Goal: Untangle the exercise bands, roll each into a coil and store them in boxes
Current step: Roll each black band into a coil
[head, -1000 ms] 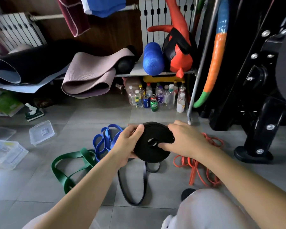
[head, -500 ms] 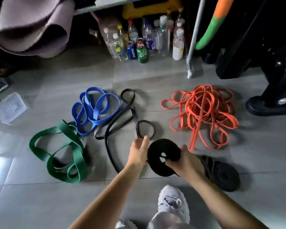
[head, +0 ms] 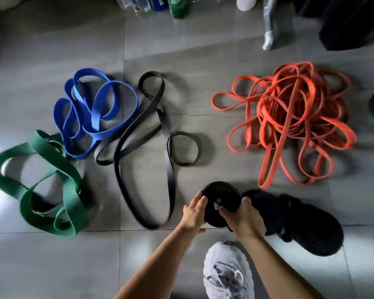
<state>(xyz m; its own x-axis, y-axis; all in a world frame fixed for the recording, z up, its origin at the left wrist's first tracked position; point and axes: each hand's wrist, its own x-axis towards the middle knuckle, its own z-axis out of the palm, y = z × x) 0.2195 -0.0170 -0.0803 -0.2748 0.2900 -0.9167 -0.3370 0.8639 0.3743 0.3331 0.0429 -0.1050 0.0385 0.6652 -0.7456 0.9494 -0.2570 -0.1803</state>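
The coil, a tight black roll with a small hole at its middle, is held just above the grey tiled floor, low and centre in the head view. The left hand grips its left rim, fingers curled over the edge. The right hand grips the right side, with fingers hooked over the rim and one digit reaching toward the hole.

A loose black band lies in long loops on the floor to the left of the coil. Its nearest bend is close to the left hand, and I cannot tell whether it joins the coil. Left of that lies a blue band in a loose heap, overlapping the black band's far loops. A wide green band sprawls further left, touching the blue one. Up to the right, well apart from these, is a tangled pile of thin orange bands.

Just right of the right hand sits a dark heap of black bands, partly rolled. Below the hands a white shoe points up toward the coil. Bottles stand along the far edge of the floor, cut off by the frame.
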